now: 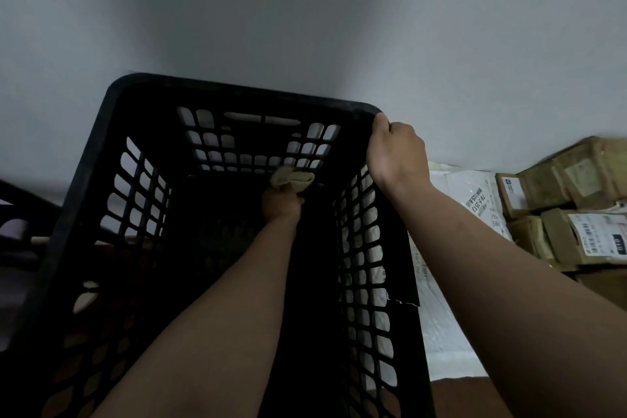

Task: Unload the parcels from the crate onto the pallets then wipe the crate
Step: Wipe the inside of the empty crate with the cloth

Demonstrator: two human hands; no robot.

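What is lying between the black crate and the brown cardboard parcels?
White mailer bags lie there, right of the crate, seen in the head view.

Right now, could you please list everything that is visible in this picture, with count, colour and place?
crate: one, black, centre of view, no parcels seen inside
cloth: one, pale beige, deep inside the crate
cardboard boxes: several, brown with labels, far right
mailing bags: count unclear, white, between crate and boxes
wall: one, grey-white, behind the crate
left hand: one, inside the crate, grips the cloth
right hand: one, grips the crate's far right rim corner
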